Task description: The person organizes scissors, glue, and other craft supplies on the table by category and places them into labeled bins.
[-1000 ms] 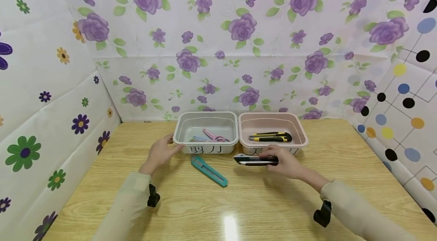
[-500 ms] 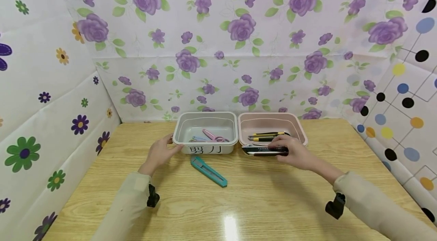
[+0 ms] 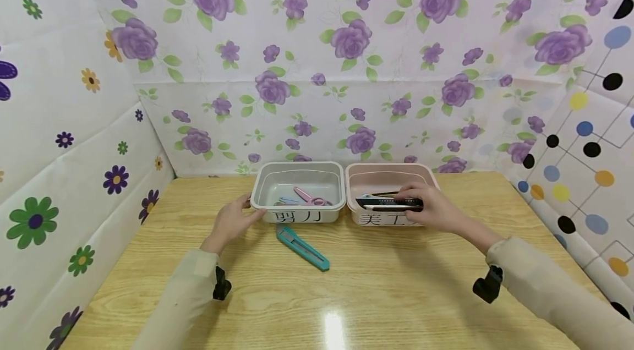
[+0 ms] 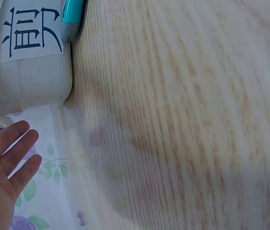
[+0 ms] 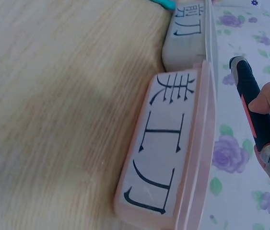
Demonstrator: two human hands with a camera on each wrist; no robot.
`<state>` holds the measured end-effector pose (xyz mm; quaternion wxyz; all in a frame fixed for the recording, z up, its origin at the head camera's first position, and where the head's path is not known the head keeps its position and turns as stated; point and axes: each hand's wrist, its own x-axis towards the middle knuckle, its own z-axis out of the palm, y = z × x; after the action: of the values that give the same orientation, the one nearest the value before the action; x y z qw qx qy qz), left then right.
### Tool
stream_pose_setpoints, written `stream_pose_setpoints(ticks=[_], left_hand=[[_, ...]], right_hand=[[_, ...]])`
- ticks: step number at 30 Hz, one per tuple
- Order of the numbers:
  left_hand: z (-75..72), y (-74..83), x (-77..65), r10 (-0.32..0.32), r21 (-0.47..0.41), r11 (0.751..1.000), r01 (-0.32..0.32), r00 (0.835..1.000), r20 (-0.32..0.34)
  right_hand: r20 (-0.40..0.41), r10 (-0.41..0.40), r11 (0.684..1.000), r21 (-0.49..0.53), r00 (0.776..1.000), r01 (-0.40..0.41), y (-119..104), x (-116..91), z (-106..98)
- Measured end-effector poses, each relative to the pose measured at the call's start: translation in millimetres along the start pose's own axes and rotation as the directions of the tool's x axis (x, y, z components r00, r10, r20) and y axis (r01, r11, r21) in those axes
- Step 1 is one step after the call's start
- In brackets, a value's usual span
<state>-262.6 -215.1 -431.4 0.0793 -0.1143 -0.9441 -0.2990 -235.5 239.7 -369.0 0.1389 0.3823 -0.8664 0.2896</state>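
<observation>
My right hand (image 3: 427, 207) grips a black utility knife (image 3: 388, 204) with grey ends, level over the front rim of the pink bin (image 3: 354, 174). In the right wrist view the thumb presses on the dark handle of the knife (image 5: 253, 98). My left hand (image 3: 233, 223) rests at the left front corner of the grey bin (image 3: 262, 174). The left wrist view shows its fingers (image 4: 22, 153) loosely extended beside the bin's rim. On the table, in front of the grey bin, lies a teal utility knife (image 3: 303, 249).
Pink scissors (image 3: 309, 196) and a blue item (image 3: 289, 201) lie in the grey bin. Yellow-and-black utility knives in the pink bin are mostly hidden by my right hand and the held knife. Both bins carry written labels and stand side by side against a flowered backdrop (image 3: 317, 119).
My right hand has carried the black utility knife up and right, from in front of the pink bin to above its front rim. My left hand stays at the grey bin.
</observation>
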Motion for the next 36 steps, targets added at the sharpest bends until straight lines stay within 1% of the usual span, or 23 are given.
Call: stream_pose_setpoints(ticks=[4,7,15,21,26,31,36], left_hand=[[0.4,0.3,-0.3,0.001,0.000,1.000,-0.001,1.000,-0.002],[0.4,0.1,-0.2,-0.002,-0.002,1.000,0.002,1.000,-0.007],[0.3,-1.0,0.2,-0.001,0.003,1.000,0.001,1.000,-0.001],[0.2,-0.7,0.5,-0.006,0.001,1.000,0.006,1.000,0.001],[0.0,1.5,0.3,0.002,-0.005,1.000,-0.002,1.000,-0.004],[-0.7,2.2,0.2,0.001,-0.007,1.000,-0.001,1.000,-0.004],[-1.7,1.8,-0.1,0.002,-0.001,1.000,-0.002,1.000,-0.009]], right_hand=[[-0.004,0.002,1.000,0.012,1.000,-0.002,6.6,3.0,-3.0],[0.002,0.021,1.000,0.011,1.000,-0.021,12.8,4.7,-5.1],[0.030,0.102,0.995,0.001,0.994,-0.103,31.5,6.4,-9.4],[0.065,0.158,0.987,0.014,0.985,-0.159,37.7,7.1,-10.7],[0.074,0.177,0.984,0.004,0.981,-0.178,43.1,6.8,-9.5],[0.079,0.178,0.984,-0.020,0.981,-0.177,52.0,8.3,-5.1],[0.090,0.199,0.980,-0.041,0.976,-0.196,60.0,10.9,-0.4]])
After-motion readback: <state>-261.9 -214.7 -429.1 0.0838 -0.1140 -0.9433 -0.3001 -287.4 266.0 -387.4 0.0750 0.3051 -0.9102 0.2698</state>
